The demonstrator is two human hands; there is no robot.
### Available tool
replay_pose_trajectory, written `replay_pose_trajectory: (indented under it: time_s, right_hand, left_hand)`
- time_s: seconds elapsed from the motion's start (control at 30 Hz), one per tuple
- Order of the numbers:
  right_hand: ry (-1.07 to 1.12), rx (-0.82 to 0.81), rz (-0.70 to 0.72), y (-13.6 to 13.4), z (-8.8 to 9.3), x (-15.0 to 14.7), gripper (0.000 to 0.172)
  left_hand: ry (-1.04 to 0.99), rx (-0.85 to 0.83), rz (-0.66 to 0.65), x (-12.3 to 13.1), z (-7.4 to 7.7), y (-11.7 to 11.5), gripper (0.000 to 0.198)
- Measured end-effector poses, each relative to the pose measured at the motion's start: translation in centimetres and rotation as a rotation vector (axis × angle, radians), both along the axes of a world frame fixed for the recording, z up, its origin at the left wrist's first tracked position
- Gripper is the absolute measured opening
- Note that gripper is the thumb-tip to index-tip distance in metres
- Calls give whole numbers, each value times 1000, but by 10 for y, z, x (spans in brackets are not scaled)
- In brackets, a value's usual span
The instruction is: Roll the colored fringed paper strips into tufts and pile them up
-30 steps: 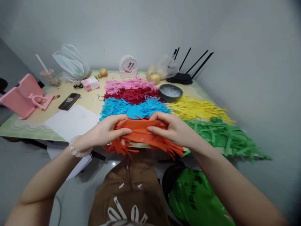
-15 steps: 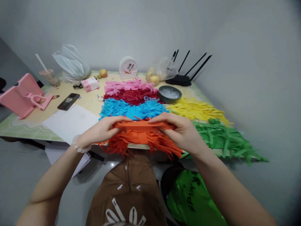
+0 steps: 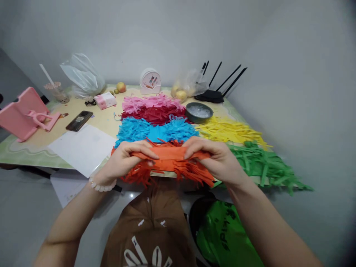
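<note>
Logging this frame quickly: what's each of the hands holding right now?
Left hand: closed, holding orange fringed paper, left side.
Right hand: closed, holding its right side.

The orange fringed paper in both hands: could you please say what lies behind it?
Behind the orange paper lie blue paper, then dark red paper and pink paper, all fringed. What the left hand, right hand and orange paper cover cannot be seen.

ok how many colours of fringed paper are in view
6: pink paper at the back, then dark red paper, blue paper, and nearest, orange paper in the left hand and right hand; yellow paper and green paper at right. Others may hide underneath.
</note>
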State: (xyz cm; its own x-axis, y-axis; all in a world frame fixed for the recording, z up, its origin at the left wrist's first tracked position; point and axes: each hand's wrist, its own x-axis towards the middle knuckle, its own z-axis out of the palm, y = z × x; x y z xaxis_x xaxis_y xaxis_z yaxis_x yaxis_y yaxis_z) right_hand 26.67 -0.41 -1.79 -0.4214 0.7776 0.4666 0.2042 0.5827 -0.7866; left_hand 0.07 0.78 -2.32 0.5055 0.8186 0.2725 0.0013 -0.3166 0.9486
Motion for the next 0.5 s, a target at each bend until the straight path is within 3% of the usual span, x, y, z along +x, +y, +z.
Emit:
replay_pose_trajectory:
  time_s: [0.13, 0.3, 0.5]
  right_hand:
    - [-88, 57, 30, -1, 3, 1, 25]
    - [-97, 59, 30, -1, 4, -1, 17]
    - [-140, 69, -158, -9, -1, -12, 8]
  left_hand:
    - [-5, -38, -1, -3, -1, -1, 23]
    - [105, 34, 44, -2, 7, -6, 13]
    - [263, 209, 225, 7, 5, -11, 26]
